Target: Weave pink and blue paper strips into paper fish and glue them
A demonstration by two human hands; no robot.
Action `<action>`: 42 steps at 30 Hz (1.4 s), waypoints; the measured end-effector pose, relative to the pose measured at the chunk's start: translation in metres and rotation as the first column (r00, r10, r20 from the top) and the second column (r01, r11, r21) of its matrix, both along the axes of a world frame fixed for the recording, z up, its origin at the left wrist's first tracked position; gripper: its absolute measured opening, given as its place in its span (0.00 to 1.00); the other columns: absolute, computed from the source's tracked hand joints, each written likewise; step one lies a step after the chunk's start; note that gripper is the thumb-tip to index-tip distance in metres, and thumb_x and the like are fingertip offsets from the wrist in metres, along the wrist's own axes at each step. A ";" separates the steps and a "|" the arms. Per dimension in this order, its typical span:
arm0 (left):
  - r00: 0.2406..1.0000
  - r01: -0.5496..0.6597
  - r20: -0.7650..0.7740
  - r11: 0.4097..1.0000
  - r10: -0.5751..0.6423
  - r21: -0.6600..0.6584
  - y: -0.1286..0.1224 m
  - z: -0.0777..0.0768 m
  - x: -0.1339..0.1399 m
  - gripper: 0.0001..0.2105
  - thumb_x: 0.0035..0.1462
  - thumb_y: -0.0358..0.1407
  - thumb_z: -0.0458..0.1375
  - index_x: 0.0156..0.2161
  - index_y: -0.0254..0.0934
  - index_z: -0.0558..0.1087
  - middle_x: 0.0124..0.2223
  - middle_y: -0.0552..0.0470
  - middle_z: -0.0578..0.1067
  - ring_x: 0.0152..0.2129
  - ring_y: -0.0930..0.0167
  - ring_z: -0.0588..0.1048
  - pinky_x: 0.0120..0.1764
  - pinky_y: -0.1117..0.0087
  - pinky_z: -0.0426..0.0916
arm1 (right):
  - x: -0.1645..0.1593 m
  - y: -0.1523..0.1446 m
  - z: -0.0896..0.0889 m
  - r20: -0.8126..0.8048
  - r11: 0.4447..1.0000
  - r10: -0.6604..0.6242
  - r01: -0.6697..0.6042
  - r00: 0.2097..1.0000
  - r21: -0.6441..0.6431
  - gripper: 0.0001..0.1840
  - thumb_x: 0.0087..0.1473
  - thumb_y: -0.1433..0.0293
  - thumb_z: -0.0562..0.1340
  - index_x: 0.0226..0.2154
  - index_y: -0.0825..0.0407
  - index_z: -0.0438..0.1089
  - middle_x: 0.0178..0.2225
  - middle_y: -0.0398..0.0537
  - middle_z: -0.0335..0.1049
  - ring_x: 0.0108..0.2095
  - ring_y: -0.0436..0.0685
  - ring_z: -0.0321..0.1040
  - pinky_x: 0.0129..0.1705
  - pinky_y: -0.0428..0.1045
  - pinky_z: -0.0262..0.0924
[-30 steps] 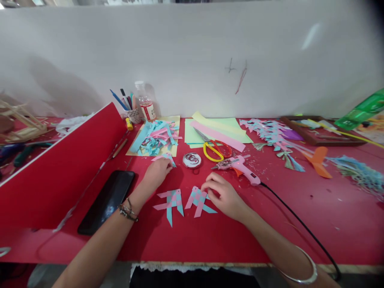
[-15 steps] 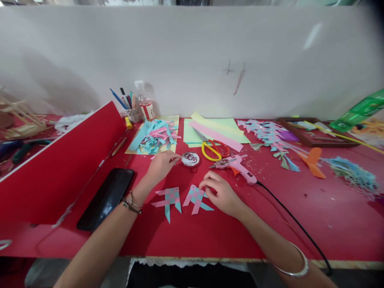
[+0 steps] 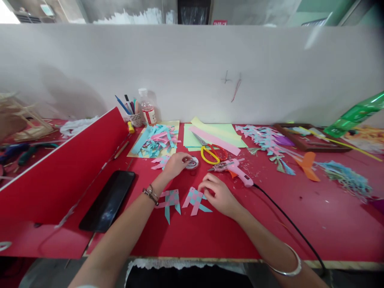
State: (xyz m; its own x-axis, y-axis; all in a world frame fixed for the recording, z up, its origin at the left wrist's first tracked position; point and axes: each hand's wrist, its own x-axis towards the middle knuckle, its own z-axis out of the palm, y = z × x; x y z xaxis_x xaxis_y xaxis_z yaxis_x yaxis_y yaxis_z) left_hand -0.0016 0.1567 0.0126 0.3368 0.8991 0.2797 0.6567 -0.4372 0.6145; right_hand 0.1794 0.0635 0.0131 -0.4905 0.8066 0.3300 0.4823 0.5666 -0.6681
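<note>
The left hand (image 3: 177, 163) reaches out over the red desk (image 3: 270, 228) toward its middle, fingers curled loosely over a small round spool (image 3: 192, 162) with dark thread or wire wound on it; the fingertips touch its near rim, but I cannot tell whether they have closed on it. It looks light and hard, a flat disc that should lift easily if pinched across its rim, though it could skid on the smooth top if only nudged. The right hand (image 3: 217, 194) rests nearer the front edge, fingers bent and pressing on the right side of a woven paper piece (image 3: 195, 199) of pink and blue strips, seemingly pinning it down, not gripping it. That piece is thin, limp and easily creased, and its loose strip ends would tear or slip out of the weave, so the plaited middle is the safer place to hold. A second woven piece (image 3: 171, 200) lies just beside it, partly under the left wrist. A pink glue gun (image 3: 238, 171) and yellow-handled scissors (image 3: 211, 153) lie just behind the hands, a black phone (image 3: 108, 200) off toward the left.
</note>
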 end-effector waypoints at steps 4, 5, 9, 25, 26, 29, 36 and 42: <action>0.999 -0.004 -0.038 1.000 0.005 0.019 -0.004 0.000 -0.007 0.08 0.50 0.28 0.53 0.34 0.35 0.73 0.35 0.50 0.76 0.32 0.71 0.72 0.38 0.70 0.65 | -0.001 -0.001 0.000 -0.013 1.000 0.015 -0.015 1.000 0.009 0.14 0.43 0.83 0.50 0.26 0.52 0.64 0.29 0.44 0.57 0.31 0.50 0.58 0.34 0.46 0.54; 0.999 -0.003 -0.043 1.000 0.005 0.026 -0.005 0.001 -0.010 0.08 0.50 0.29 0.53 0.33 0.35 0.73 0.35 0.50 0.76 0.32 0.71 0.72 0.38 0.70 0.65 | -0.001 -0.001 0.000 -0.016 1.000 0.018 -0.018 1.000 0.011 0.14 0.43 0.83 0.50 0.26 0.52 0.64 0.29 0.44 0.57 0.31 0.50 0.58 0.34 0.46 0.54; 0.998 0.012 -0.056 0.999 -0.010 0.040 -0.005 0.003 -0.014 0.06 0.50 0.31 0.53 0.31 0.35 0.73 0.33 0.51 0.75 0.30 0.72 0.71 0.37 0.71 0.65 | -0.001 -0.001 -0.001 -0.019 1.000 0.023 -0.023 1.000 0.008 0.14 0.43 0.84 0.50 0.27 0.52 0.64 0.29 0.44 0.57 0.31 0.50 0.58 0.34 0.46 0.54; 0.619 -0.561 -0.603 0.821 0.503 0.108 -0.114 0.018 -0.144 0.29 0.46 0.44 0.53 0.53 0.34 0.59 0.51 0.37 0.65 0.46 0.53 0.65 0.43 0.55 0.62 | 0.000 -0.003 -0.003 0.011 0.999 0.027 -0.027 1.000 0.031 0.17 0.43 0.85 0.48 0.29 0.51 0.65 0.29 0.44 0.55 0.31 0.51 0.57 0.34 0.46 0.53; 0.592 -0.612 -0.616 0.787 0.520 0.077 -0.121 0.015 -0.149 0.30 0.47 0.46 0.52 0.55 0.34 0.57 0.52 0.36 0.63 0.45 0.52 0.66 0.41 0.55 0.63 | 0.000 -0.004 -0.003 0.010 0.999 0.031 -0.031 0.999 0.038 0.18 0.43 0.85 0.48 0.29 0.51 0.65 0.29 0.44 0.55 0.32 0.51 0.57 0.34 0.47 0.53; 0.533 -0.706 -0.615 0.706 0.581 0.055 -0.130 0.012 -0.148 0.32 0.49 0.47 0.50 0.57 0.32 0.52 0.51 0.33 0.63 0.43 0.52 0.68 0.39 0.56 0.64 | 0.000 -0.003 -0.001 0.002 0.997 0.045 -0.045 0.999 0.058 0.19 0.43 0.86 0.48 0.30 0.51 0.65 0.29 0.44 0.55 0.33 0.51 0.57 0.35 0.47 0.54; 0.549 -0.686 -0.611 0.725 0.570 0.061 -0.114 0.011 -0.146 0.30 0.50 0.45 0.49 0.57 0.34 0.51 0.46 0.34 0.66 0.42 0.52 0.68 0.37 0.58 0.64 | 0.000 0.000 0.000 -0.003 0.996 0.043 -0.043 0.999 0.076 0.20 0.44 0.86 0.47 0.32 0.51 0.66 0.29 0.45 0.53 0.33 0.52 0.55 0.36 0.48 0.54; 0.699 -0.405 -0.492 0.854 0.520 0.327 -0.092 0.006 -0.105 0.23 0.52 0.40 0.49 0.52 0.31 0.59 0.54 0.35 0.59 0.51 0.55 0.57 0.51 0.55 0.54 | 0.000 -0.001 -0.001 0.086 0.994 0.088 -0.094 0.992 0.064 0.22 0.46 0.85 0.47 0.35 0.49 0.68 0.28 0.45 0.51 0.31 0.52 0.53 0.33 0.48 0.54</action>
